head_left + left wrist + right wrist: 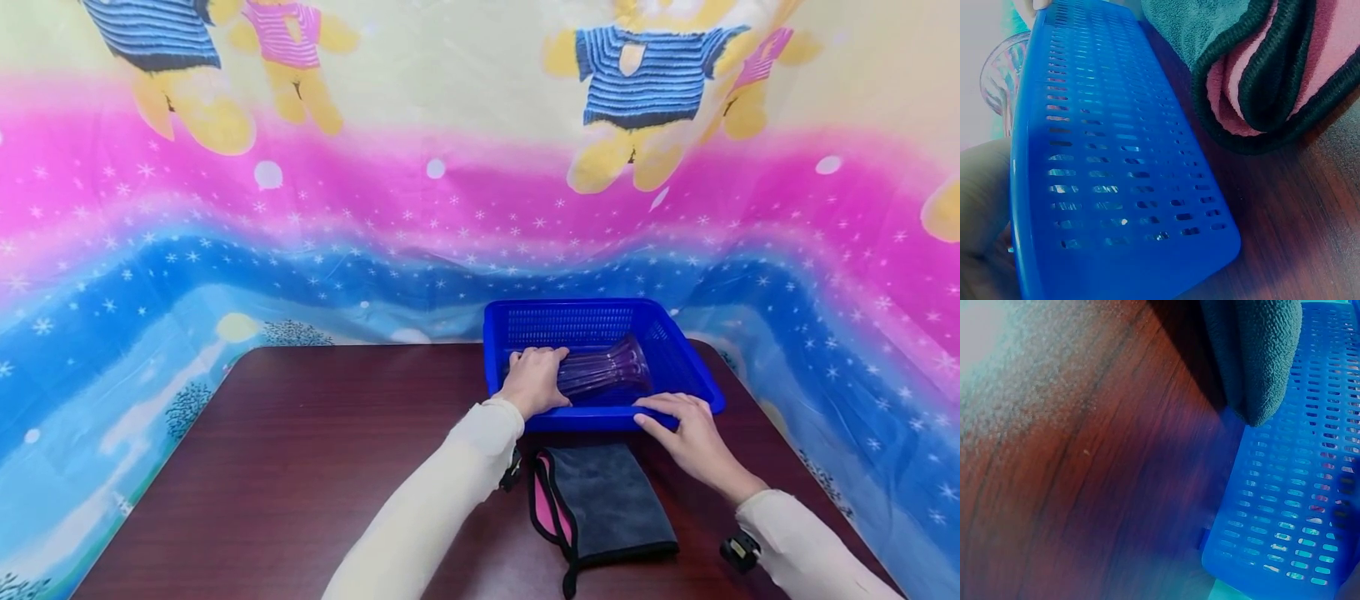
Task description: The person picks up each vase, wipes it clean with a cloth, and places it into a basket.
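A clear, ribbed glass vase [611, 367] with a flared mouth lies on its side in a blue plastic basket [592, 418]. My left hand [534, 382] reaches over the basket's near left side and grips the vase's left end, which it hides. Through the slotted wall in the left wrist view, bits of the glass glint. At the front right of the basket my right hand [693, 437] holds the rim, its fingers over the top and thumb at the near side. Only a fingertip [1041, 3] of it shows in the left wrist view.
A folded grey cloth [611, 504] with black edging and a pink inside lies on the dark wood table [322, 467], just in front of the basket. Behind the table hangs a printed curtain [450, 208], close to the basket's back.
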